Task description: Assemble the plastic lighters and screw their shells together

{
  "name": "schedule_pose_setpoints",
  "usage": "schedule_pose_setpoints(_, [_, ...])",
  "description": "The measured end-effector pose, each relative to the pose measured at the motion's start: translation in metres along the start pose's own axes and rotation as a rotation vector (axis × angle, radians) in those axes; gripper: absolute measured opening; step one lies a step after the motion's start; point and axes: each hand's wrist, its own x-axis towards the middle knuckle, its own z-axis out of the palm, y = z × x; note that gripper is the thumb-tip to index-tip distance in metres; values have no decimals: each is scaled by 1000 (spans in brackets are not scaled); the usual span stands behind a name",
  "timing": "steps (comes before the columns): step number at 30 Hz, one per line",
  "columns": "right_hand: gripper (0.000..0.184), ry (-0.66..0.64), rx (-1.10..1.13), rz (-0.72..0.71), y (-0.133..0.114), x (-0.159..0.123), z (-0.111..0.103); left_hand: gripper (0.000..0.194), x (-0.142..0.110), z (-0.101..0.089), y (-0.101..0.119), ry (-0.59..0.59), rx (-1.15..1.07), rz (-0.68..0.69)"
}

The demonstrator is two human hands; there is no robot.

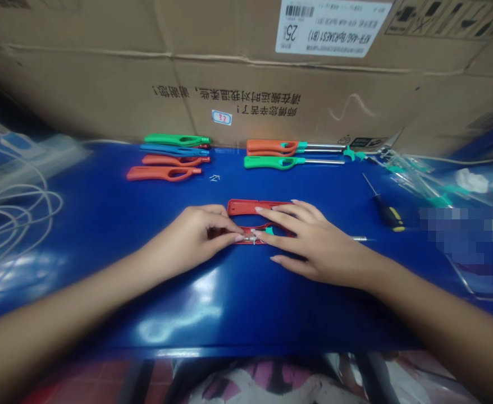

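Note:
A red lighter shell half (252, 206) lies open on the blue table (229, 303), just beyond my fingers. In front of it sits a second red lighter body (258, 229) with a small teal part and a metal tube that sticks out to the right (359, 238). My left hand (196, 238) pinches the body's near edge with fingers closed. My right hand (309, 238) lies over the body, its fingers pressing down on the parts inside.
Several plastic lighter handles (171, 159) lie at the back left; two assembled lighters with metal tubes (291, 154) at the back centre. A yellow-and-black screwdriver (386, 210) lies to the right. Plastic bags of parts (423, 179) and a cardboard box wall (246, 73) stand behind. White cable coils (14, 219) are at left.

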Motion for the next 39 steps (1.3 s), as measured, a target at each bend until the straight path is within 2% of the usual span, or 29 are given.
schedule_pose_setpoints(15, [38, -50, -20, -33, -3, -1, -5, 15, 1, 4, -2, 4, 7, 10])
schedule_pose_setpoints(19, [45, 54, 101, 15, 1, -3, -6, 13, 1, 4, -2, 13, 14, 37])
schedule_pose_setpoints(21, [38, 119, 171, 73, 5, -4, -8, 13, 1, 5, -1, 19, 9, 54])
schedule_pose_setpoints(24, [17, 153, 227, 110, 10, -5, -9, 13, -2, 6, 0, 61, 42, 107])
schedule_pose_setpoints(27, [8, 128, 252, 104, 13, -6, -9, 14, -4, 8, 2, 114, 110, 221])
schedule_pose_setpoints(29, [7, 97, 267, 97, 14, -6, -8, 17, -5, 10, 2, 101, 168, 312])
schedule_pose_setpoints(32, [7, 71, 276, 98, 13, -5, -6, 27, -5, 14, 2, 23, 289, 403])
schedule_pose_setpoints(36, [9, 66, 262, 100, 13, -4, -7, 34, -5, 20, 1, -45, 391, 440])
schedule_pose_setpoints(39, [11, 103, 256, 118, 17, -7, -12, 31, -5, 19, 1, -10, 364, 442])
